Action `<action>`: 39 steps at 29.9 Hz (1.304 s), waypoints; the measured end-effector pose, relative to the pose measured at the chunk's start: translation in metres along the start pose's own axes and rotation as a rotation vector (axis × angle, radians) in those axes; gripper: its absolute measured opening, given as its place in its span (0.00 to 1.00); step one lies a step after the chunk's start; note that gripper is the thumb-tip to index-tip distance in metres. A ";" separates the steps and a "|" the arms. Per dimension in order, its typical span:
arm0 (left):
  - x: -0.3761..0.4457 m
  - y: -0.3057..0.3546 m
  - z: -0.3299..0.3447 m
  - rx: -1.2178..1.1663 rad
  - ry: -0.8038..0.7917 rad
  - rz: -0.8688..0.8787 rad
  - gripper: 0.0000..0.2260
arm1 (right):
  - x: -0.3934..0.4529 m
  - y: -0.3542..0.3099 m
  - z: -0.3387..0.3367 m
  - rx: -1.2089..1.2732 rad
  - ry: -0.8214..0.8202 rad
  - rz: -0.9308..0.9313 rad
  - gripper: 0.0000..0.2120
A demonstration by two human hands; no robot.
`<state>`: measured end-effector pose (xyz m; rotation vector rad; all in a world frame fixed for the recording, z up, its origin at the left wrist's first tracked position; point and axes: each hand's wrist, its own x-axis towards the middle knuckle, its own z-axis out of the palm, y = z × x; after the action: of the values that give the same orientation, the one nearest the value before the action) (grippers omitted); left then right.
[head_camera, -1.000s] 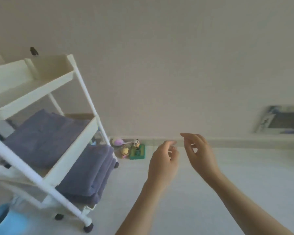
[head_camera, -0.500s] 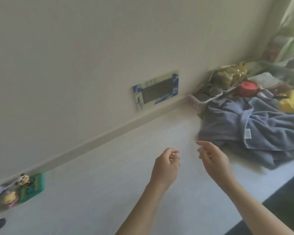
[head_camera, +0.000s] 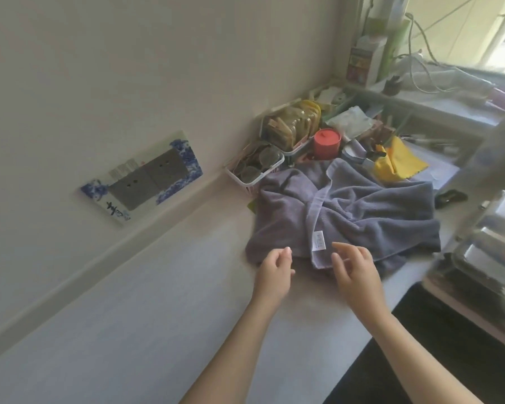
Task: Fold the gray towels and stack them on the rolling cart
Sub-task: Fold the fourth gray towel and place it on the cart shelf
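A crumpled gray towel point(head_camera: 359, 211) lies spread on the pale counter point(head_camera: 158, 301), with a white label near its front edge. My left hand point(head_camera: 274, 272) hovers at the towel's front left corner, fingers loosely curled, holding nothing. My right hand point(head_camera: 353, 272) hovers just before the towel's front edge below the label, fingers apart and empty. The rolling cart is out of view.
White baskets point(head_camera: 255, 173) of packets, a red jar point(head_camera: 327, 144) and a yellow cloth point(head_camera: 397, 161) crowd the counter's far end behind the towel. A wall socket plate point(head_camera: 146, 176) sits on the left wall. A clear container point(head_camera: 484, 258) stands at right.
The view has swung right, from the cart with folded towels, along the wall, to the counter. Both hands have come forward to the crumpled towel's front edge.
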<state>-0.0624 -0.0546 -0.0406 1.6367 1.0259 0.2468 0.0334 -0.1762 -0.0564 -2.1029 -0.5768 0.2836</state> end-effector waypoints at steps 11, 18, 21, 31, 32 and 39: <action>0.053 -0.001 0.070 -0.135 0.051 -0.119 0.08 | 0.024 0.029 -0.012 -0.010 -0.084 0.048 0.13; 0.040 -0.005 0.051 -0.252 0.165 -0.103 0.13 | 0.022 0.024 -0.005 -0.115 0.055 -0.144 0.12; 0.026 -0.015 0.024 -0.331 0.217 -0.095 0.14 | 0.015 0.007 0.008 -0.182 0.131 -0.257 0.12; -0.057 -0.089 -0.100 -0.362 0.575 -0.132 0.10 | -0.051 -0.059 0.096 -0.193 -0.139 -0.462 0.20; -0.068 -0.100 -0.114 -0.361 0.614 -0.146 0.10 | -0.061 -0.063 0.108 -0.199 -0.166 -0.501 0.20; -0.165 -0.209 -0.229 -0.277 0.838 -0.291 0.08 | -0.164 -0.097 0.197 -0.361 -0.513 -0.606 0.21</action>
<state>-0.4082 -0.0182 -0.0869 1.1030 1.7438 0.8814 -0.2174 -0.0696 -0.0893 -2.0671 -1.6289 0.3880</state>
